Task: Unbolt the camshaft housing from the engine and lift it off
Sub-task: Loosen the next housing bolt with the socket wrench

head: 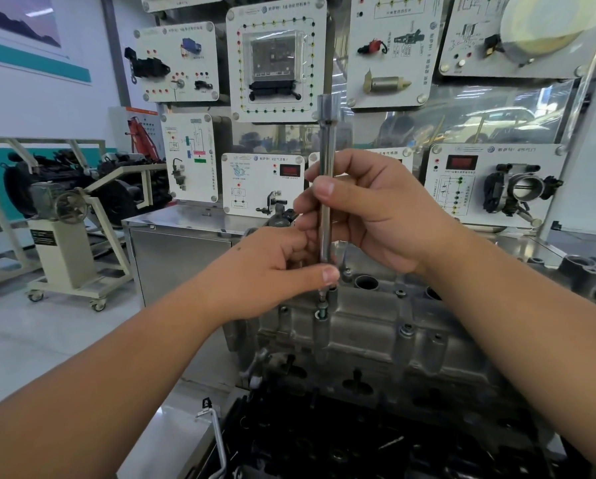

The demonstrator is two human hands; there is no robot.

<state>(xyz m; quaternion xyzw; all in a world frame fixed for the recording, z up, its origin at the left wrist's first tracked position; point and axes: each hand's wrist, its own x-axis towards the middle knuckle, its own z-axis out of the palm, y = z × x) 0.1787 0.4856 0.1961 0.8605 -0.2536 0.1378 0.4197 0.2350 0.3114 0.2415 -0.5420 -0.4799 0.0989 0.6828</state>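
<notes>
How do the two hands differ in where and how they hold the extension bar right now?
The right hand grips the extension bar around mid-shaft, thumb across the front; the left hand pinches its lower end, just above the camshaft housing. The right hand sits higher and comes in from the right; the left sits lower and comes from the left. Both are closed on the same upright bar.

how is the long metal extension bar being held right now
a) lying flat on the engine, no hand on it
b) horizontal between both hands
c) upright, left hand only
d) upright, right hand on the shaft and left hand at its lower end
d: the extension bar stands upright over the camshaft housing, the right hand pinching its shaft and the left hand gripping its lower end just above a bolt.
</notes>
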